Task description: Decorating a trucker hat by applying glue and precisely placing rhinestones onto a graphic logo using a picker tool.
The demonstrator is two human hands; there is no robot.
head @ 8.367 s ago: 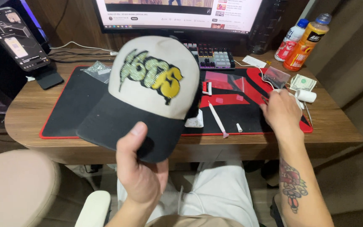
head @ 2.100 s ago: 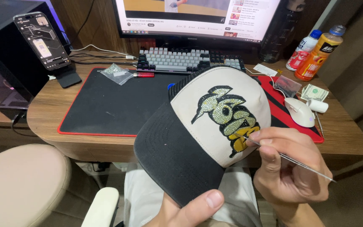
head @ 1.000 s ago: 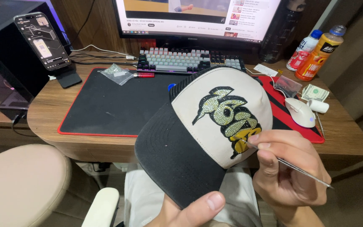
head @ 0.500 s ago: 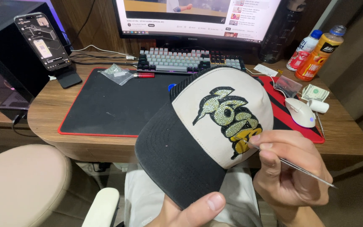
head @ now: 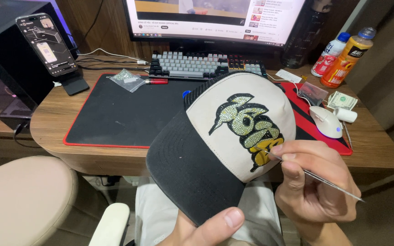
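Because it is cloth over a stiffened front panel, the cap (head: pixel 226 146) probably weighs little and gives when squeezed, while its black brim looks firm enough to serve as a handle. It sits above the person's lap, near the camera and just in front of the desk edge, with the cream front panel turned up. The left hand (head: pixel 206 228) grasps it from below at the near edge of the brim, thumb pressed on top; the other fingers are hidden under the cap. That brim seems the safest place to hold, since the front carries a sparkly design of small stones (head: pixel 249 127) that could likely be knocked loose by rubbing or pinching.

The right hand (head: pixel 315 187) is closed around a thin metal pick (head: pixel 315 175), pinched between thumb and forefinger like a pen. Its tip touches the lower right part of the design, at the yellow patch. The pick is slender and looks stiff, so a light touch would suit it.

Farther away, a black desk mat (head: pixel 115 118) with a red border covers the wooden desk (head: pixel 51 123). A small clear bag (head: pixel 126 79) lies at its far edge. A keyboard (head: pixel 206 66) sits beyond it under a monitor (head: pixel 215 18). To the right lie a white mouse (head: pixel 327 122), a banknote (head: pixel 343 100) and two bottles (head: pixel 343 57). On the far left a phone (head: pixel 46 43) stands on a holder.
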